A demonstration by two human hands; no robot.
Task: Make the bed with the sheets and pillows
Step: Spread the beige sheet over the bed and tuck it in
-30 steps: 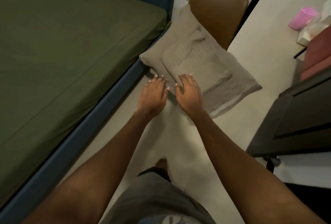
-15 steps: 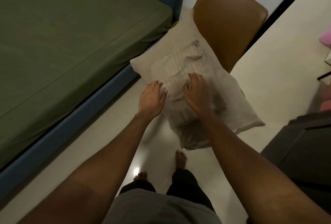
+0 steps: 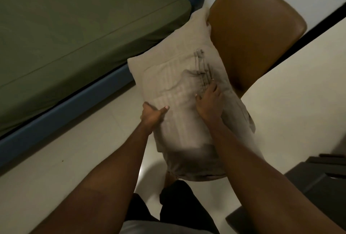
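Fetching bedding: the left hand (image 3: 152,115) is gripping the pillow's (image 3: 168,59) edge on the chair (image 3: 252,18) seat, while the right hand (image 3: 208,102) is apparently pressing flat on the folded sheet (image 3: 174,100) atop. Next, both need carrying to the bed (image 3: 65,27).

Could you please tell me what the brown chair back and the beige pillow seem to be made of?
Brown chair back: likely leather or faux leather, smooth and semi-gloss; soft highlights run along its rounded edge. Beige pillow: matte woven fabric over soft filling; it creases and sags.
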